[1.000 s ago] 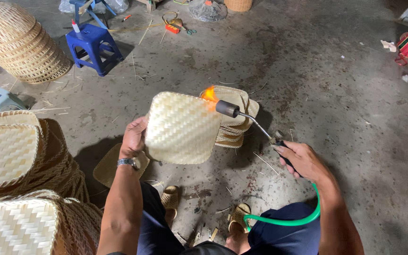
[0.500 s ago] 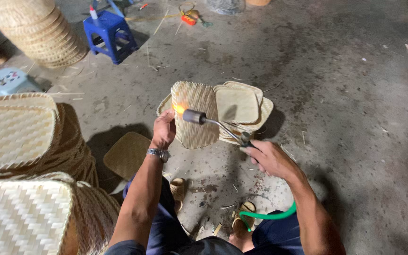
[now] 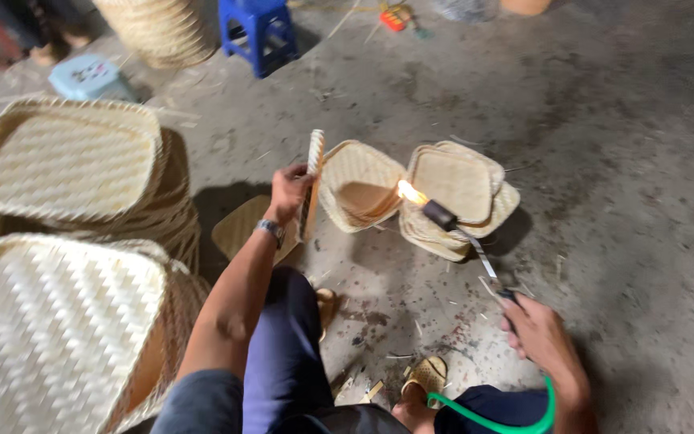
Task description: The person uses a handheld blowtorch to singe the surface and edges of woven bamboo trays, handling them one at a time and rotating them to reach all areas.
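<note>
Our left hand (image 3: 289, 193) grips a pale square woven bamboo tray (image 3: 312, 186) held edge-on; our right hand (image 3: 541, 336) clasps a lit metal gas torch (image 3: 453, 224) with a green hose (image 3: 516, 415).

The woven tray (image 3: 312, 185) gripped edge-on in the left hand (image 3: 289, 193) is pale plaited bamboo strip, matt and ribbed. The torch (image 3: 461, 233) gripped in the right hand (image 3: 541, 337) has a thin bright metal tube and a dark matt burner head; the hose (image 3: 496, 406) trailing behind that grip is glossy green plastic. Beyond the flame, the stacked trays (image 3: 451, 197) are the same dry matt weave. The floor (image 3: 604, 161) is rough grey concrete, stained
</note>
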